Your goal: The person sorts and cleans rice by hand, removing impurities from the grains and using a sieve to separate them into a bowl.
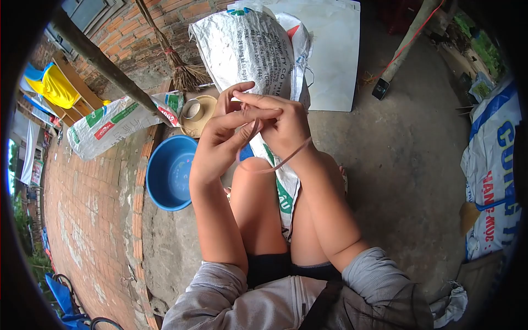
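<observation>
My left hand (217, 144) is pinched closed on a thin brownish band (295, 154), which shows between its thumb and fingers. My right hand (286, 122) meets it fingertip to fingertip, its fingers closed around the same spot. The band hangs in a loose curve below the hands and crosses my right wrist. What exactly lies between the right fingertips is hidden. Just beyond the hands stands a filled white woven sack (250, 52) with printed black text. A white and green sack end (285, 201) hangs between my knees.
A blue basin (165, 179) sits left of my legs, near a round tan tray (204, 118) holding a tape-like roll (192, 110). A straw broom (190, 74) leans at the brick wall. Wooden poles (104, 63) slant in. A large printed sack (495, 181) stands at right.
</observation>
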### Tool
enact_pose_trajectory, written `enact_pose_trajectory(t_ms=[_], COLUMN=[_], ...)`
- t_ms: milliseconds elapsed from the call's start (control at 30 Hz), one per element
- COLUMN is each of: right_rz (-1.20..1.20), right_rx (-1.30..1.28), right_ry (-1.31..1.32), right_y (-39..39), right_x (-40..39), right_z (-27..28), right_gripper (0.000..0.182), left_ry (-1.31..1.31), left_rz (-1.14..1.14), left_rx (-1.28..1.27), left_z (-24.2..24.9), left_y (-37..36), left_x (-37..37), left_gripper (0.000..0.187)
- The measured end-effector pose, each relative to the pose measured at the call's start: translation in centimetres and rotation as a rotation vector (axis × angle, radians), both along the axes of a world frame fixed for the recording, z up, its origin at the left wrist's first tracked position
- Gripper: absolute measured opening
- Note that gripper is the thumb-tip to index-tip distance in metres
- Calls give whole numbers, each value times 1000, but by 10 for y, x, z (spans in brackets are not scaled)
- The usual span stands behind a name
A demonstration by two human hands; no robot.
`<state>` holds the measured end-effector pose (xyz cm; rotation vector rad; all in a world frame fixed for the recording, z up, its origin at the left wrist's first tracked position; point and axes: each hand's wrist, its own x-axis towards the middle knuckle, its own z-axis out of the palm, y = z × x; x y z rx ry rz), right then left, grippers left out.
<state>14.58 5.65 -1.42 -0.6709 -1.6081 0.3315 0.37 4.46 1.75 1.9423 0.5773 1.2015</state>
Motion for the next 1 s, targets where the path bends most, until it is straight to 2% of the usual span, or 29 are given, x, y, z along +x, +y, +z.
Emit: enact_pose_trajectory(t_ms=[33,133,300,367,433,500,533,700,767,833,900,933,967,1000], right_rz=[0,-33,-25,41,32,155,189,323,252,205,-213,-352,-353,-279], right_rx=[-1,-211,-126,-266,-218,-341,-283,-354,-324,-289,-254,-180,-181,-454], right_ry=[0,137,92,116,106,158,200,132,-25,-123,-419,-411,-412,-525], right_y=[0,-4,-1,-2,0,-4,2,2,2,3,1,-1,-3,-6], right_x=[0,-4,-2,-4,-4,-2,-4,14,22,33,38,38,38,39], right_z=[-4,-2,-6,-7,-7,1,-6,1,1,-6,-8,-9,-1,11], right_gripper=[20,33,33,35,38,39,40,35,31,29,30,23,23,26], left_ry=[0,-136,-158,-188,-261,-261,-259,-299,-310,-290,-294,-299,-305,-271], left_rz=[0,-56,15,42,118,193,266,293,306,459,513,526,540,545], left_rx=[-1,-315,-286,-282,-315,-318,-320,-233,-219,-141,-119,-97,-76,-47], left_z=[-1,-1,-4,-6,-6,-8,-8,-11,-12,-14,-13,-14,-15,-15], left_y=[1,-1,1,1,-2,1,1,-2,1,5,4,5,6,6], left_x=[1,4,9,10,12,11,10,19,18,13,12,13,14,16], left_gripper=[23,25,24,25,24,24,23,23,23,22,21,21,20,21])
